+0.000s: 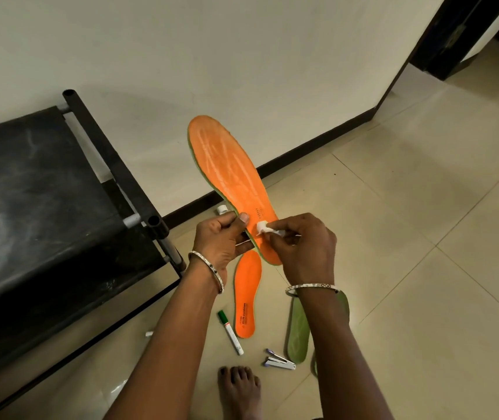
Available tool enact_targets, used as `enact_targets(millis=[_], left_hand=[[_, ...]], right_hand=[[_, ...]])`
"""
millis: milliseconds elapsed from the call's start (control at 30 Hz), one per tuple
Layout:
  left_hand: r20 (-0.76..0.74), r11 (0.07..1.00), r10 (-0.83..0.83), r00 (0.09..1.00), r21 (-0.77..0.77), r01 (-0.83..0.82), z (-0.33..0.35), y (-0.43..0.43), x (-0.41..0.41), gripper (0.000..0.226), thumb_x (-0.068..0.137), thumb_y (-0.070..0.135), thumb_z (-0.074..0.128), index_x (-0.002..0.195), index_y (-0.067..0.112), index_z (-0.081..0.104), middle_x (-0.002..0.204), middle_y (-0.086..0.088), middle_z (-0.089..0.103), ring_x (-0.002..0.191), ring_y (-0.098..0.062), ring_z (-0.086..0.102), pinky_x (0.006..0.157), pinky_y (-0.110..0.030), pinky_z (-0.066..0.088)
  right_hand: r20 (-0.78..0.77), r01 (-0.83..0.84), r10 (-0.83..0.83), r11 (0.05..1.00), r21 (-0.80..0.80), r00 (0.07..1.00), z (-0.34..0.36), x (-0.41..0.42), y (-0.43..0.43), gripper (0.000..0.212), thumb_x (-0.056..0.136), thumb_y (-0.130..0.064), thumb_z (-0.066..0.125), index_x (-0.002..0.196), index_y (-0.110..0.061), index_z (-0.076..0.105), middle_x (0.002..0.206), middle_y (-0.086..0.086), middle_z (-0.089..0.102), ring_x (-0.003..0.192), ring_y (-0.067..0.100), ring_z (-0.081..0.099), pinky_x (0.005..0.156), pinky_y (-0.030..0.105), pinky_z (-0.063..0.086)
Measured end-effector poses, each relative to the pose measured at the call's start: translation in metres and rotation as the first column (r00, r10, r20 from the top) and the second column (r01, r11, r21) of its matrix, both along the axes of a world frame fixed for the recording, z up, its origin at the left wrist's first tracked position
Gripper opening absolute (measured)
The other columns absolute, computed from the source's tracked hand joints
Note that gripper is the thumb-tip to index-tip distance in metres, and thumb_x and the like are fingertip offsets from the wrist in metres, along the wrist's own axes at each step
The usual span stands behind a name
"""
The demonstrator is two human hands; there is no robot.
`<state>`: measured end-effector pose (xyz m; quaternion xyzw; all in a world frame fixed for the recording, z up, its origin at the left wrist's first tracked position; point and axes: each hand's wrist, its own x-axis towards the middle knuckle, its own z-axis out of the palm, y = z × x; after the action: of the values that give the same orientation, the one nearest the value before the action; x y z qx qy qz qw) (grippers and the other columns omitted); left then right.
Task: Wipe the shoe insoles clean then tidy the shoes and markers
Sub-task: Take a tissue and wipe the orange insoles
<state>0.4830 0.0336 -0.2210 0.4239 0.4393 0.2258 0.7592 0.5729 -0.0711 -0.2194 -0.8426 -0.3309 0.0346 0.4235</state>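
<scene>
Orange insole [227,177] held in the air, toe end pointing away, pale streaks along its length. Heel edge pinched in left hand [221,241]; small white wad [262,227] pinched in right hand [302,247] and pressed onto the heel. Best done bracing the heel firmly and rubbing in short strokes toward the toe. Below this insole, on the floor: second orange insole [246,298], green marker [230,331], green insole [298,334]. Left of it, black bench [45,192].

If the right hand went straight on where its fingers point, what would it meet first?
The held orange insole: the white wad pinched by the right hand seems to touch it. Just beyond lies the left hand; depth unclear.
</scene>
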Motion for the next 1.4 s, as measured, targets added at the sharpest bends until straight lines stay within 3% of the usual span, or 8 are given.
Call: enact_targets(millis=[133,333,533,700,967,1167,1333,1400], left_hand=[[-0.047,0.998,0.061,0.997,0.024,-0.060,-0.004,0.007,-0.003,0.010,0.095,0.010,0.064,0.092,0.006,0.073,0.085,-0.012,0.075,0.073,-0.020,0.072,0.060,-0.025,0.058],[-0.039,0.999,0.018,0.999,0.035,-0.017,0.000,0.002,-0.001,0.007,0.093,0.008,0.066,0.092,0.008,0.073,0.088,-0.008,0.078,0.080,-0.022,0.076,0.067,-0.032,0.062],[-0.065,0.990,0.140,0.988,0.022,-0.138,0.000,0.005,-0.003,0.007,0.088,0.006,0.073,0.092,0.003,0.069,0.085,-0.012,0.077,0.073,-0.022,0.076,0.061,-0.031,0.061],[-0.030,0.989,0.149,0.988,-0.010,-0.150,0.000,0.004,-0.002,0.010,0.086,0.007,0.074,0.093,0.003,0.067,0.084,-0.012,0.077,0.076,-0.024,0.076,0.063,-0.032,0.062],[0.027,0.980,0.188,0.982,-0.072,-0.186,0.004,0.004,-0.003,0.006,0.086,0.010,0.074,0.087,0.007,0.069,0.079,-0.005,0.078,0.073,-0.018,0.076,0.059,-0.028,0.060],[0.003,0.995,0.070,0.998,-0.072,-0.070,0.003,-0.001,-0.002,0.014,0.085,0.014,0.076,0.096,0.006,0.073,0.086,-0.008,0.078,0.075,-0.017,0.075,0.062,-0.024,0.060],[-0.062,0.999,-0.033,0.998,-0.004,0.033,-0.003,-0.006,0.000,0.019,0.082,0.007,0.077,0.101,0.005,0.072,0.091,-0.011,0.078,0.081,-0.024,0.076,0.064,-0.029,0.061],[-0.090,0.999,-0.011,0.996,0.038,0.014,-0.005,-0.007,0.003,0.016,0.084,0.006,0.076,0.099,0.006,0.071,0.091,-0.012,0.077,0.080,-0.025,0.076,0.065,-0.032,0.061]], right_hand=[[-0.130,-0.233,0.221,0.969,-0.083,0.967,0.010,-0.008,0.001,0.009,0.075,-0.028,0.084,0.082,-0.024,0.080,0.073,-0.010,0.070,0.066,0.005,0.061,0.060,0.019,0.046],[-0.001,0.076,-0.076,0.997,-0.013,0.997,0.008,0.004,0.001,0.009,0.076,-0.020,0.082,0.079,-0.024,0.074,0.073,-0.008,0.069,0.068,0.008,0.063,0.066,0.033,0.057],[-0.138,-0.192,0.181,0.979,-0.067,0.974,0.013,-0.004,-0.001,0.014,0.075,-0.016,0.082,0.088,-0.021,0.081,0.081,-0.005,0.074,0.072,0.008,0.064,0.067,0.024,0.053],[-0.137,-0.024,0.012,0.996,-0.091,0.991,0.010,0.012,-0.009,0.012,0.076,-0.020,0.083,0.088,-0.023,0.080,0.081,-0.006,0.074,0.069,0.005,0.066,0.067,0.022,0.055],[-0.655,-0.175,0.169,0.983,0.057,0.737,0.012,0.017,-0.018,0.018,0.072,-0.014,0.087,0.089,-0.014,0.081,0.096,0.003,0.077,0.078,0.025,0.075,0.083,0.048,0.060],[-0.629,0.038,0.069,0.987,0.155,0.775,0.011,0.019,-0.019,0.017,0.075,-0.011,0.084,0.091,-0.010,0.079,0.081,0.006,0.077,0.075,0.021,0.074,0.073,0.031,0.060],[-0.720,0.144,0.018,0.976,0.163,0.694,0.004,0.019,-0.018,0.019,0.074,-0.011,0.084,0.093,-0.010,0.079,0.085,0.008,0.077,0.081,0.025,0.075,0.083,0.043,0.060],[-0.651,0.169,-0.062,0.980,0.103,0.757,0.001,0.016,-0.013,0.018,0.072,-0.017,0.087,0.089,-0.013,0.080,0.089,0.004,0.077,0.075,0.020,0.075,0.079,0.037,0.061]])
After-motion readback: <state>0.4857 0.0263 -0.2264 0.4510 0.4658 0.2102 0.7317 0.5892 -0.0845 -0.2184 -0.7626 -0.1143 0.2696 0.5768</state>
